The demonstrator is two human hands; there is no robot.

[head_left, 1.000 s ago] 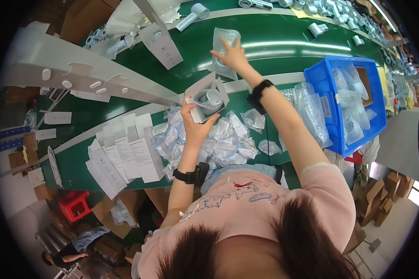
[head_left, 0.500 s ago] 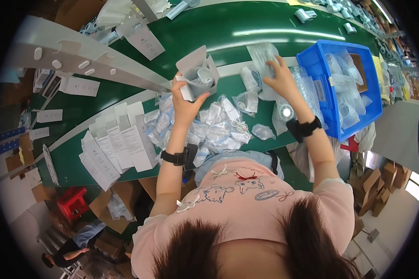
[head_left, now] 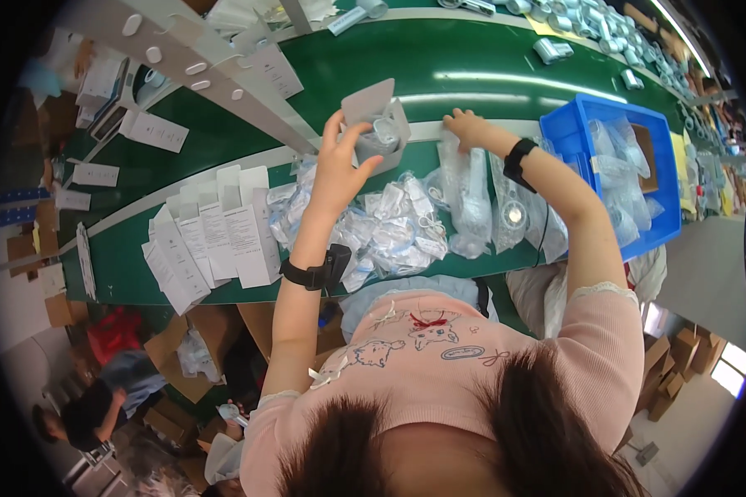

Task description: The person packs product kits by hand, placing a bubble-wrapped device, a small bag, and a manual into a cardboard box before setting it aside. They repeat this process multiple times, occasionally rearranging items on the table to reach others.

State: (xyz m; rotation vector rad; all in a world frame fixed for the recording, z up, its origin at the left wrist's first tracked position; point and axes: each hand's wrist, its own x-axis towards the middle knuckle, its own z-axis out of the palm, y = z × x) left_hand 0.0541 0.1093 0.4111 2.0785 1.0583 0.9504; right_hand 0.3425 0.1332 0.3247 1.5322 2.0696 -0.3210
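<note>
An upright white carton (head_left: 393, 153) with its lid flap raised holds a grey item in clear plastic (head_left: 383, 132). My left hand (head_left: 337, 161) is at the carton's left side, thumb and fingers spread, the fingertips at its edge. To the right, my right hand (head_left: 472, 130) has its fingers bent together at the top of a clear bubble-wrap bag (head_left: 450, 161); the fingertips are partly hidden. Below that hand lies a long, pale, wrapped item (head_left: 474, 199). Between my forearms is a heap of small bagged white parts and cables (head_left: 398, 224).
A blue bin (head_left: 578, 128) of bubble-wrapped items stands at the right, with another wrapped item (head_left: 514, 215) beside it. Flat white cartons (head_left: 215, 236) overlap at the left. A metal post (head_left: 248, 103) slants over the green table (head_left: 373, 62). Grey parts (head_left: 553, 51) lie at the back.
My left hand's hold on the carton has loosened, and its fingers are spread. My right hand has moved left and its fingers have drawn together. The bubble-wrap bag now lies lower, towards me.
</note>
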